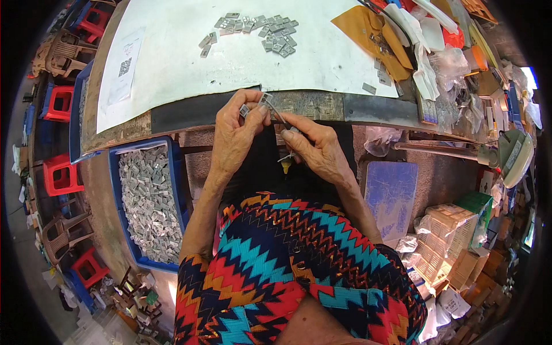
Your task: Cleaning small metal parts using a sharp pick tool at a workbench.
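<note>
My left hand is closed near the front edge of the table, pinching a small grey rectangular part between thumb and fingers. A second small grey part shows in the same hand, against the curled fingers. To the right, my right hand is wrapped round a slim hand tool, whose thin dark end meets the held part. The tool's exact kind is too small to make out. Below that hand a yellow tip shows. Farther back on the white sheet lie loose grey parts.
A blue bin full of similar parts stands left, below table height. An orange-brown envelope, plastic bags and other clutter cover the table's right end. A lamp head juts out at right. Red stools stand far left.
</note>
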The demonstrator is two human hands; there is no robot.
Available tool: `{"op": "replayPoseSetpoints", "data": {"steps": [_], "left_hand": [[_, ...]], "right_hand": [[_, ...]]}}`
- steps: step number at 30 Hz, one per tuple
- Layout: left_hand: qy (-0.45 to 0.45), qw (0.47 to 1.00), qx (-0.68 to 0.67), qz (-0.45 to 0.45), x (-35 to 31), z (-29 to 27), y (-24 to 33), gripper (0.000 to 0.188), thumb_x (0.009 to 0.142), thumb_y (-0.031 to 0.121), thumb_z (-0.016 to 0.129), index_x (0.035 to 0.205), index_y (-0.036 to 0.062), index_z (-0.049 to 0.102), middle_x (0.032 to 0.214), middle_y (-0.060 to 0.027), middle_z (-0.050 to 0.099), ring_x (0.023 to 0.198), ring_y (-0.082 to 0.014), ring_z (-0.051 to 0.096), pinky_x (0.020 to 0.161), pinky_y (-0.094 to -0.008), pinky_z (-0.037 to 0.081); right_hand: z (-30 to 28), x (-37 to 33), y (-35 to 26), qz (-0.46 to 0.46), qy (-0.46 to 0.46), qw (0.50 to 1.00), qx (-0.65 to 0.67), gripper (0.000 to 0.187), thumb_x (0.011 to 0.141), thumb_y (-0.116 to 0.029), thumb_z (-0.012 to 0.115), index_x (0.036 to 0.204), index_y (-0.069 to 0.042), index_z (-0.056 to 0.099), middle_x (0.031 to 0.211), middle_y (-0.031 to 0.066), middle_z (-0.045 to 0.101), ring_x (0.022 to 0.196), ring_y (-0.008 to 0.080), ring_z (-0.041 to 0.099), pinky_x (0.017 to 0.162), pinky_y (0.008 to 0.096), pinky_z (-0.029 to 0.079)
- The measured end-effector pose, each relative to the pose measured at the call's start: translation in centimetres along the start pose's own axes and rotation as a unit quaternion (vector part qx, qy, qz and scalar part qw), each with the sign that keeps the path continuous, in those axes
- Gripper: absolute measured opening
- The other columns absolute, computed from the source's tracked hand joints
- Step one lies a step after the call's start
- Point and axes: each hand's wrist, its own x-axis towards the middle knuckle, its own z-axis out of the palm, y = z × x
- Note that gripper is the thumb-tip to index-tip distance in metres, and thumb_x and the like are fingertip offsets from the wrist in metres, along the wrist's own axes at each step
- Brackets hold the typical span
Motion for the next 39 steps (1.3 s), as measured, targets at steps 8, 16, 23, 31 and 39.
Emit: {"op": "replayPoseSetpoints", "data": {"steps": [8, 16, 23, 31, 39], "left_hand": [[0.020, 0.996, 0.078, 0.030, 0.0, 0.1, -0.6, 0.013, 0.086, 0.008, 0.049, 0.095, 0.0000, 0.053, 0.069, 0.0009, 0.051, 0.059, -0.0027, 0.042, 0.052, -0.0174, 0.035], [0.013, 0.998, 0.060, 0.019, 0.1, 0.1, -0.3, 0.014, 0.086, 0.009, 0.049, 0.094, -0.0008, 0.053, 0.068, 0.0011, 0.051, 0.060, -0.0027, 0.042, 0.052, -0.0171, 0.035], [0.020, 0.998, 0.059, 0.015, 0.0, 0.0, -0.5, 0.014, 0.085, 0.009, 0.050, 0.094, -0.0011, 0.053, 0.068, 0.0009, 0.052, 0.059, -0.0028, 0.043, 0.052, -0.0172, 0.035], [0.036, 0.998, 0.055, 0.023, 0.0, -0.1, -1.1, 0.015, 0.085, 0.010, 0.050, 0.094, -0.0015, 0.053, 0.068, 0.0004, 0.052, 0.059, -0.0030, 0.043, 0.052, -0.0173, 0.035], [0.058, 0.991, 0.104, 0.063, -0.1, -0.1, -1.4, 0.010, 0.085, 0.008, 0.051, 0.089, -0.0007, 0.054, 0.069, -0.0009, 0.051, 0.063, -0.0057, 0.046, 0.056, -0.0209, 0.039]], "right_hand": [[0.3, 0.1, 0.8, -0.062, 0.037, 0.994, -0.079, 0.035, 0.083, -0.013, 0.057, 0.115, 0.001, 0.052, 0.086, 0.0168, 0.061, 0.070, 0.0208, 0.057, 0.064, 0.0310, 0.046], [0.4, 0.1, 1.0, -0.091, 0.026, 0.992, -0.085, 0.033, 0.087, -0.011, 0.053, 0.119, -0.001, 0.051, 0.080, 0.0022, 0.057, 0.064, 0.0055, 0.046, 0.057, 0.0203, 0.041], [0.6, 0.1, 1.1, -0.080, 0.023, 0.993, -0.079, 0.032, 0.088, -0.013, 0.052, 0.119, -0.002, 0.051, 0.079, 0.0010, 0.057, 0.061, 0.0051, 0.045, 0.054, 0.0199, 0.040], [0.6, 0.1, 0.9, -0.056, 0.010, 0.996, -0.065, 0.032, 0.089, -0.015, 0.051, 0.119, -0.004, 0.052, 0.074, -0.0009, 0.053, 0.057, 0.0045, 0.042, 0.050, 0.0193, 0.038], [0.8, 0.1, 0.8, -0.056, 0.008, 0.996, -0.062, 0.032, 0.089, -0.014, 0.052, 0.119, -0.003, 0.052, 0.072, -0.0004, 0.053, 0.056, 0.0047, 0.042, 0.049, 0.0196, 0.037]]}}
